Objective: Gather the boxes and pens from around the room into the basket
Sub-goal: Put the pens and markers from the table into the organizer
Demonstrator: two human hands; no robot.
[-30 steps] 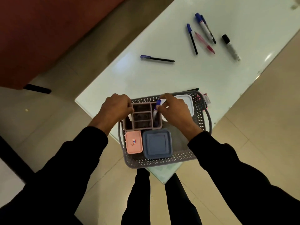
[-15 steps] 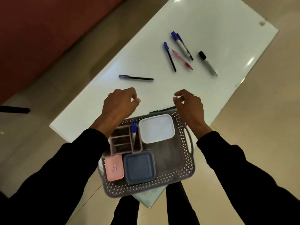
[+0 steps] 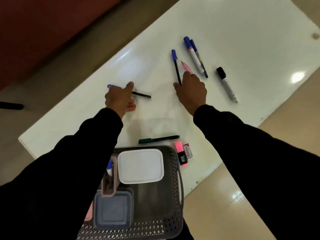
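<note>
Basket [image 3: 174, 196] at near worktop [image 3: 242, 40] edge holds three lidded boxes and one pen. Outstanding: several pens lie loose on the worktop. Left hand [image 3: 119, 99] closing on blue-capped pen [image 3: 141, 94]; right hand [image 3: 191, 90] reaching second pen [image 3: 176, 66]; neither grip confirmed.

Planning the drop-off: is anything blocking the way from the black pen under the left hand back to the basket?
Nothing visible does. Bare white table lies between that black pen and the basket; only the left hand is over it.
</note>
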